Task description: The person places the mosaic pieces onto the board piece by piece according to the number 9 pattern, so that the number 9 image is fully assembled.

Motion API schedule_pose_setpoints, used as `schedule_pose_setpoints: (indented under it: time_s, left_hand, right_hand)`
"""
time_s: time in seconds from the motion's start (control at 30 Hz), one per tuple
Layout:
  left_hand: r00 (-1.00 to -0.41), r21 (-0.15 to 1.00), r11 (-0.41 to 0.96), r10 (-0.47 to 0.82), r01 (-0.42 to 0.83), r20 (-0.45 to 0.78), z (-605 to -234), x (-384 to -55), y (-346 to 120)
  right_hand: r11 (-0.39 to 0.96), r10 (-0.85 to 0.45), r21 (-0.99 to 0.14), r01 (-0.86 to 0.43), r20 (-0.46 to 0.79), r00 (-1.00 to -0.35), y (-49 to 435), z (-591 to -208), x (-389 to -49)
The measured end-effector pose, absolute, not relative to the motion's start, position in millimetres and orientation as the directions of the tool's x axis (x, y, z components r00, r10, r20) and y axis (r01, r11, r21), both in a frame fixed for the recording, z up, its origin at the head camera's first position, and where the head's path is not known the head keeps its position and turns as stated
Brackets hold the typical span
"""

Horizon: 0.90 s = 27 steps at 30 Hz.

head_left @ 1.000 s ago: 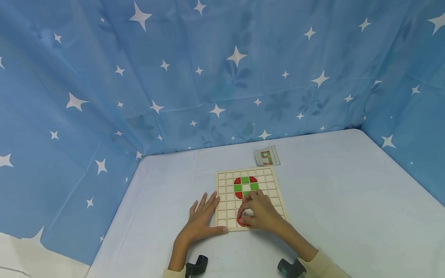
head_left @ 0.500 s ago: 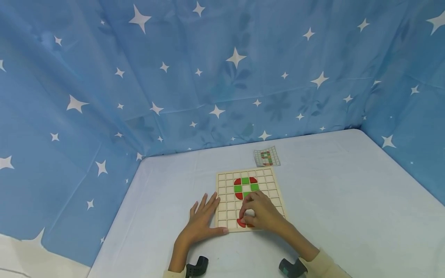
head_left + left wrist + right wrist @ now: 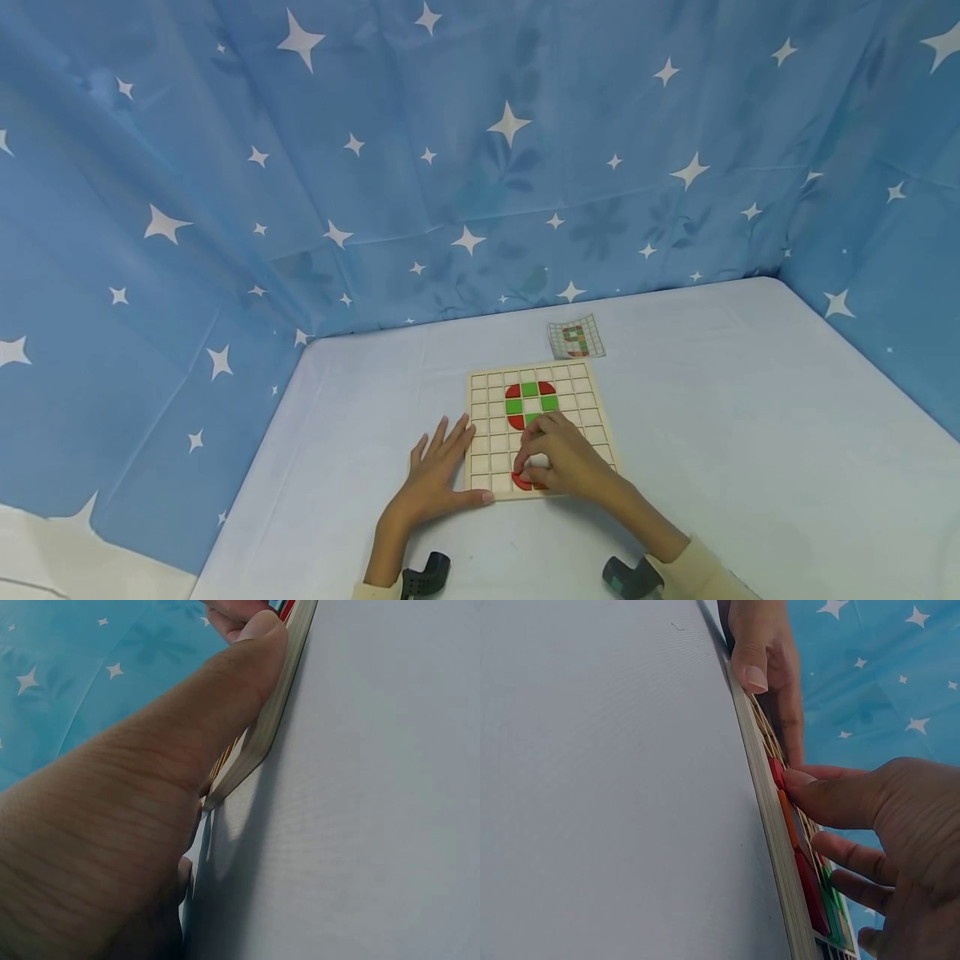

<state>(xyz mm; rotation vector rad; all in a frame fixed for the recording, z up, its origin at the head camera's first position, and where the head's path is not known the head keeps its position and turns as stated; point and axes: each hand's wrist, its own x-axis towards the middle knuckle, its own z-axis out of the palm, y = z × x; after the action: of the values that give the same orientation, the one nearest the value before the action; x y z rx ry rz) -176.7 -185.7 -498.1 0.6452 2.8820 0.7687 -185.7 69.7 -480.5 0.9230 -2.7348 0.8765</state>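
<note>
A wooden grid board lies on the white-covered table. My left hand is spread at its near left corner, with the thumb on the front edge and straight fingertips at the left side. My right hand pinches a rounded red tile between thumb and forefinger in the board's nearest row. Beside that tile sit an orange tile and another red tile. Farther up, a ring of green tiles and red tiles fills several squares, partly hidden by the right hand.
Behind the board lies a pattern card printed with a grid and a coloured figure. A blue star-patterned curtain hangs around the table's back and sides. Dark wrist devices sit on both wrists.
The right hand's fingertips shift very slightly at the red tile in the nearest row. The left hand and the board stay in place.
</note>
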Motion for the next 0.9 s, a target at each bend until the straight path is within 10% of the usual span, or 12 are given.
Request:
schedule_pose_setpoints:
  time_s: [0.6,0.9]
  left_hand:
    - [-0.909,0.502,0.783,0.416,0.366,0.014,-497,-176,-186]
    - [-0.904,0.501,0.776,0.427,0.384,0.031,-499,-176,-188]
  right_hand:
    - [0.620,-0.455,-0.595,-0.512,0.260,-0.852,76,-474,-187]
    - [0.586,-0.570,-0.455,-0.670,0.356,-0.741,70,-484,-187]
